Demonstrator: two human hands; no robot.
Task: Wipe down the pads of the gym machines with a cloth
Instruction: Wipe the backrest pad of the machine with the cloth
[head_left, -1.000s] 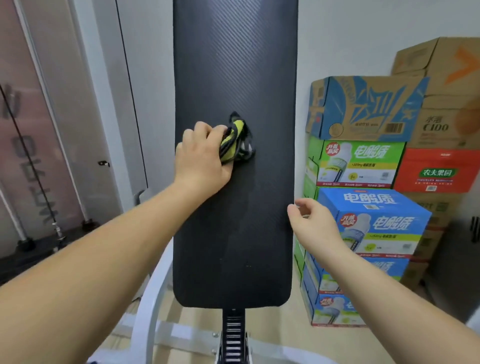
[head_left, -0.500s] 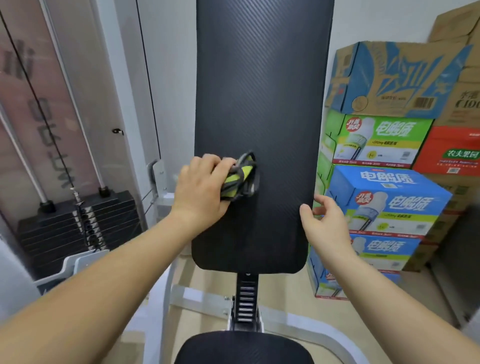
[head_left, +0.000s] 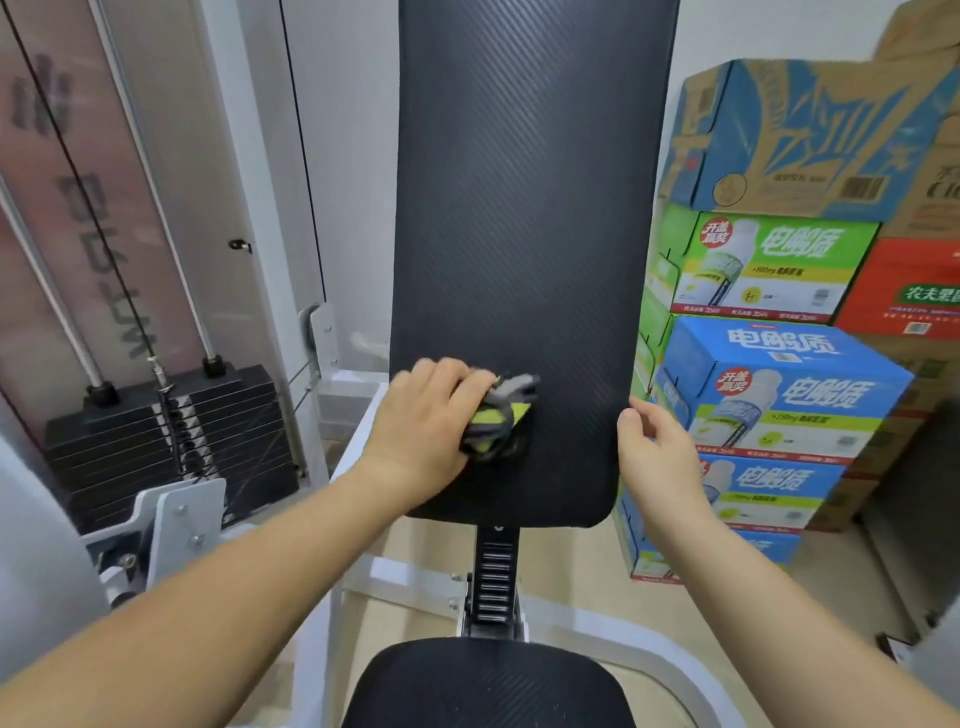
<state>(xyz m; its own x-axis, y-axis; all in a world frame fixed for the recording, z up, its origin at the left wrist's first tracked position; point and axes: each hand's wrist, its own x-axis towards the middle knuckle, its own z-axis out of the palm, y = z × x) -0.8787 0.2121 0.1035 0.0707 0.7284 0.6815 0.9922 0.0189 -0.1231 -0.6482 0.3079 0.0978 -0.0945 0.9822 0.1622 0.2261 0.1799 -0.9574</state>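
Partly hid: cloth (head_left: 503, 415) in L hand (head_left: 422, 422).

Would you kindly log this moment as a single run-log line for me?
left hand: grips cloth against lower back pad | right hand: open beside pad's right edge | seat pad: no hand on it

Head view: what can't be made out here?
All from the head view:
The back pad: top cut off by the upper frame edge.
The seat pad: near part cut off by the lower edge.
The cloth: blurred and partly hidden under the left hand; full shape unclear.
The right hand: at the back pad's right edge; contact cannot be told.
The drink boxes: fine print too small to read.
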